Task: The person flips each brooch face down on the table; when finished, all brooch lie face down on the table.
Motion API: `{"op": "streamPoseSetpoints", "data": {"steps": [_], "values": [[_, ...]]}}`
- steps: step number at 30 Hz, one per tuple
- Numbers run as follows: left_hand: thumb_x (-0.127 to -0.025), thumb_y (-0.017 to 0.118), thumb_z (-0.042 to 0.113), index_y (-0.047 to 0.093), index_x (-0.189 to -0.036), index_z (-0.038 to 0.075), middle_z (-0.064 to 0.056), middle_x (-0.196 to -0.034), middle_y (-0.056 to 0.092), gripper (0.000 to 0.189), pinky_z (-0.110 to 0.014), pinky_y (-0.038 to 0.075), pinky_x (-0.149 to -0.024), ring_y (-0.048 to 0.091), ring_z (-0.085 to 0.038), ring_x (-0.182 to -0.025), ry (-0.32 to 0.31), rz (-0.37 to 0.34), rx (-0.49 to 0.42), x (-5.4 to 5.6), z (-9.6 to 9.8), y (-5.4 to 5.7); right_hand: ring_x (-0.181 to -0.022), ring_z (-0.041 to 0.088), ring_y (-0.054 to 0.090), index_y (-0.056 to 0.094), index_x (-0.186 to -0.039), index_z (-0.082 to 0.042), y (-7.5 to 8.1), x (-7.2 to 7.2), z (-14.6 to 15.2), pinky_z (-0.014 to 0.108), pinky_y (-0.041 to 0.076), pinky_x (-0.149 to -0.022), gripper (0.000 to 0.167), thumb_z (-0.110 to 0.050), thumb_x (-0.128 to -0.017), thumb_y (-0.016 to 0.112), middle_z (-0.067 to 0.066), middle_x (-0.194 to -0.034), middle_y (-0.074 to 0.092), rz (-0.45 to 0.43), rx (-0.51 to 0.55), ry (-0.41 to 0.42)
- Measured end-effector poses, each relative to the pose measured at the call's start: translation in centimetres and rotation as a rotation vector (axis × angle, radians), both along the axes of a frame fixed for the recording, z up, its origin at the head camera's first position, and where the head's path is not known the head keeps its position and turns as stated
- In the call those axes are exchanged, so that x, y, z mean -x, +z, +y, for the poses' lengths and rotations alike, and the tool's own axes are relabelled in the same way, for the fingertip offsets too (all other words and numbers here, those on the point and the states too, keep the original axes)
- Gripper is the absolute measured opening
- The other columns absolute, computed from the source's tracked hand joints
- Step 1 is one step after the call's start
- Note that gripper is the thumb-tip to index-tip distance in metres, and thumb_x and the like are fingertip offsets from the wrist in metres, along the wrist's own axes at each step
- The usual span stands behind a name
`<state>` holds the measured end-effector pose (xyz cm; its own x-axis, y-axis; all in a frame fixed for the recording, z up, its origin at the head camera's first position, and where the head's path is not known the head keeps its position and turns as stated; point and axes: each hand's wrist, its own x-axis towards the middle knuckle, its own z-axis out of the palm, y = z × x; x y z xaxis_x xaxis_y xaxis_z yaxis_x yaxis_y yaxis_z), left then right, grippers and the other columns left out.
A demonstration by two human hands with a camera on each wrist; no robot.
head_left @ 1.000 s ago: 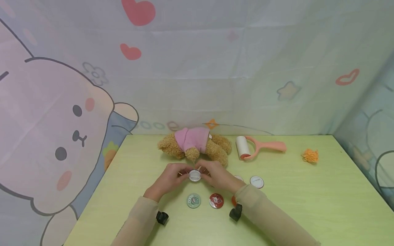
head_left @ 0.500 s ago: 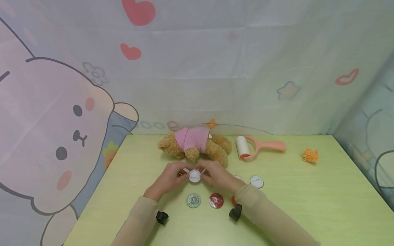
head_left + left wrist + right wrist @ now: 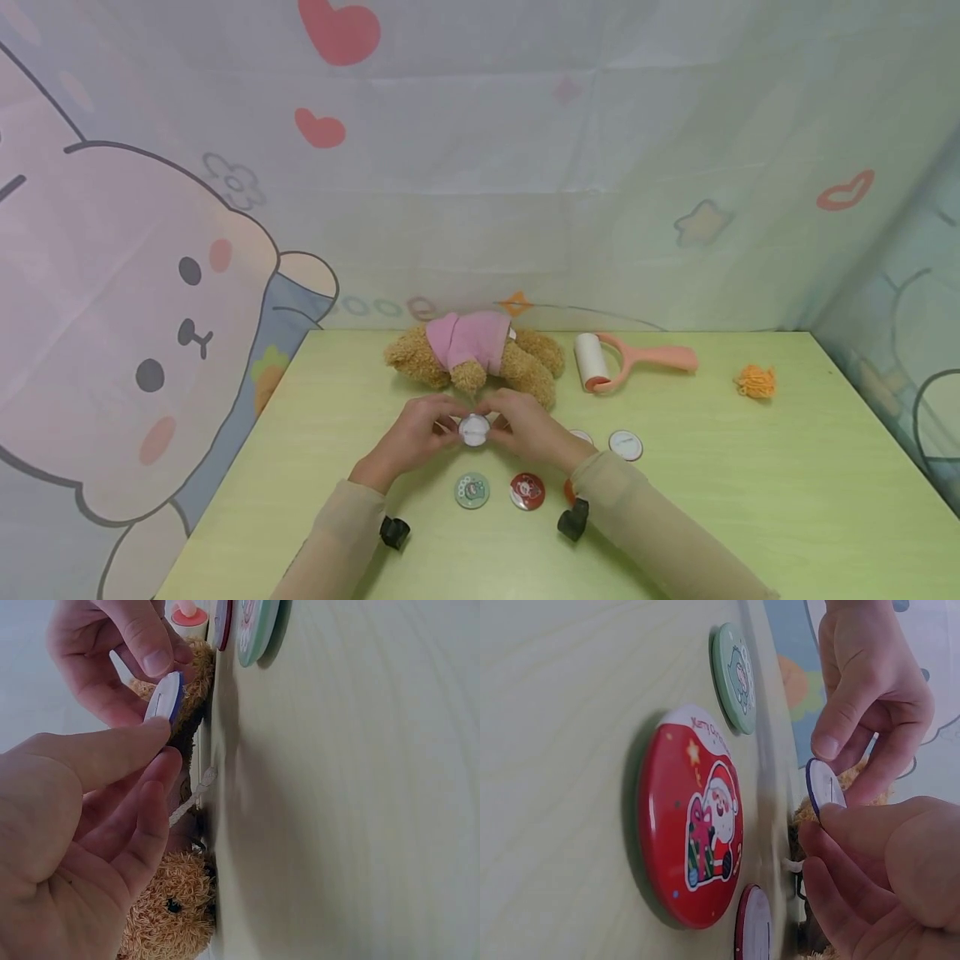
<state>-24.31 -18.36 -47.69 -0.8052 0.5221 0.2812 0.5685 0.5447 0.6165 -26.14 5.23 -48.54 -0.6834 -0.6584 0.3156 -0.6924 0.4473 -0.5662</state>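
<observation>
Both hands hold one small round badge with its white back up, just above the green table. My left hand pinches its left edge, and my right hand pinches its right edge. The left wrist view shows the badge edge-on between thumbs and fingertips. In the right wrist view the same badge sits between fingers of both hands. A brown teddy bear in a pink shirt lies just behind the hands.
A green badge and a red Santa badge lie near my wrists. Two white-backed badges lie to the right. A pink lint roller and an orange yarn tuft lie at the back right.
The hands stay in place. The fingers have closed in a little around the badge, and the thin pale pieces that showed beside it are out of sight.
</observation>
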Motion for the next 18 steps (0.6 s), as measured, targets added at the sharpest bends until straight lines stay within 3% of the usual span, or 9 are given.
{"op": "streamPoseSetpoints", "data": {"steps": [10, 18], "values": [[-0.08, 0.087, -0.006, 0.077, -0.11, 0.0, -0.013, -0.108, 0.075, 0.032, -0.038, 0.065, -0.075, 0.075, -0.027, -0.086, -0.033, -0.023, -0.019, -0.05, 0.04, 0.14, -0.087, 0.02, 0.072, 0.076, -0.111, -0.005, 0.14, 0.05, -0.33, 0.024, 0.058, -0.077, 0.028, -0.007, -0.085, 0.086, 0.007, -0.103, 0.072, 0.06, -0.013, 0.003], [-0.081, 0.088, -0.002, 0.077, -0.111, 0.004, -0.012, -0.112, 0.076, 0.032, -0.033, 0.064, -0.074, 0.076, -0.024, -0.086, -0.024, -0.033, 0.032, 0.19, -0.17, -0.29, -0.085, 0.019, 0.073, 0.076, -0.111, -0.003, -0.27, 0.26, -0.41, 0.032, 0.061, -0.077, 0.027, -0.004, -0.085, 0.085, 0.007, -0.102, 0.073, 0.029, -0.019, 0.015]]}}
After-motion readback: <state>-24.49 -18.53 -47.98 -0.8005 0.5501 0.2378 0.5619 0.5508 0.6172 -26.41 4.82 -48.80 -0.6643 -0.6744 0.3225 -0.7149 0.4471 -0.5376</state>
